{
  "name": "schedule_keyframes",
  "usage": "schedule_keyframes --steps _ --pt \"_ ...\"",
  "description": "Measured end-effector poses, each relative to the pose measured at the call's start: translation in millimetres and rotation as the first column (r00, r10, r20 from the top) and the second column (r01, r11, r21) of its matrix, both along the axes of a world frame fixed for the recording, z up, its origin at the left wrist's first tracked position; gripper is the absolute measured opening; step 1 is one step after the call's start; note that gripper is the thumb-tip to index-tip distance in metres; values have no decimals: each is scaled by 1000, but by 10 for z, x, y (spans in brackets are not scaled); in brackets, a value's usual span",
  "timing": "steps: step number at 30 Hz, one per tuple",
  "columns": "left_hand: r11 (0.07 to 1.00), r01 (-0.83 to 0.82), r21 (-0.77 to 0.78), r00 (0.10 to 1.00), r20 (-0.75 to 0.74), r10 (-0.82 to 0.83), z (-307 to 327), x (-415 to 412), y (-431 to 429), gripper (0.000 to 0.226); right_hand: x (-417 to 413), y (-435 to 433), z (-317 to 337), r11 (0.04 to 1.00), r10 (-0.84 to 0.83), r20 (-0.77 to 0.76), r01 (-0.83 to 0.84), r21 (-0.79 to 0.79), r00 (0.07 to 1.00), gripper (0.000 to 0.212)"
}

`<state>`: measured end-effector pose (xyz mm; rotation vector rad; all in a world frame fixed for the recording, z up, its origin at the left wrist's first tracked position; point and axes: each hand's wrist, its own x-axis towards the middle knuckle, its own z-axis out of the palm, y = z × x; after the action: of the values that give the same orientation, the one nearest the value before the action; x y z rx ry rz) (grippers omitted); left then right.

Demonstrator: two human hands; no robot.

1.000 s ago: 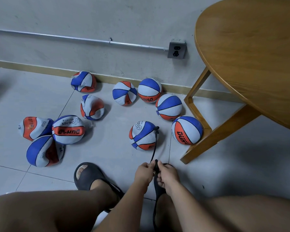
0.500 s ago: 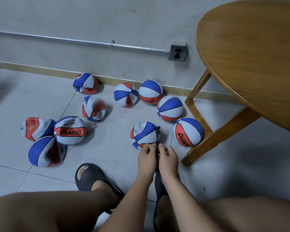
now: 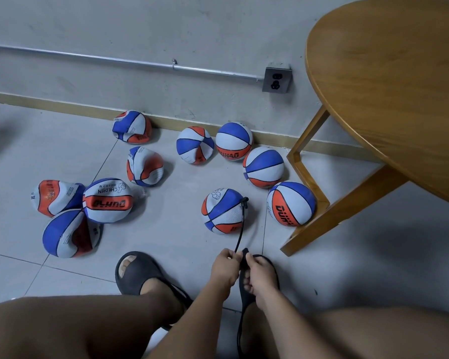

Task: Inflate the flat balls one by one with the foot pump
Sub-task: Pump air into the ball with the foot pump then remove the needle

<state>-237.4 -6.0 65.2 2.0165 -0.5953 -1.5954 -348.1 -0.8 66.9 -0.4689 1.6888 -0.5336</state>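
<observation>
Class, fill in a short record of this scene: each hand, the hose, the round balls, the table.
Left hand: pinches hose
Right hand: grips pump
Hose end: plugged into ball
Round balls: three, right of it
Table: wooden, far right

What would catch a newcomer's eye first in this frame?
The red, white and blue balls strewn over the floor, crumpled ones at left, round ones at right. A black hose runs from the middle ball to the left hand; the right hand grips the pump beside it.
</observation>
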Motion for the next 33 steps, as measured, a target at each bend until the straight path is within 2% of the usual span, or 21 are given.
schedule_keyframes --steps 4,7,10,13,19,22,26,30,33 --pt "992 -37 -119 999 -2 37 139 -49 -57 29 99 -112 201 993 -48 -67 40 -113 997 32" --pt "966 -123 -228 992 -69 110 453 -103 -248 29 162 -314 368 967 -75 -128 41 -252 989 38" --pt "941 -158 -300 986 -98 135 684 -111 -451 31 231 -466 576 926 -120 -130 64 -373 984 36" --pt "936 -144 -322 989 -82 123 719 -107 -511 33 269 -500 652 908 -148 -123 86 -409 981 34" --pt "965 -56 -256 998 -40 48 465 -138 -349 38 212 -268 497 937 -100 -166 37 -346 981 34" --pt "980 -12 -197 1000 -14 10 322 -107 -259 42 173 -165 365 963 -65 -159 20 -269 985 37" --pt "995 53 -85 994 95 -45 156 -69 -201 36 98 -89 143 988 47 -186 -72 -133 981 38" --pt "999 48 -12 997 68 -47 22 -17 -101 33 51 -25 114 997 64 -124 -69 -40 990 40" --pt "1000 17 -25 998 59 -15 38 -6 -79 34 86 -47 185 997 30 -153 -40 -59 988 37"
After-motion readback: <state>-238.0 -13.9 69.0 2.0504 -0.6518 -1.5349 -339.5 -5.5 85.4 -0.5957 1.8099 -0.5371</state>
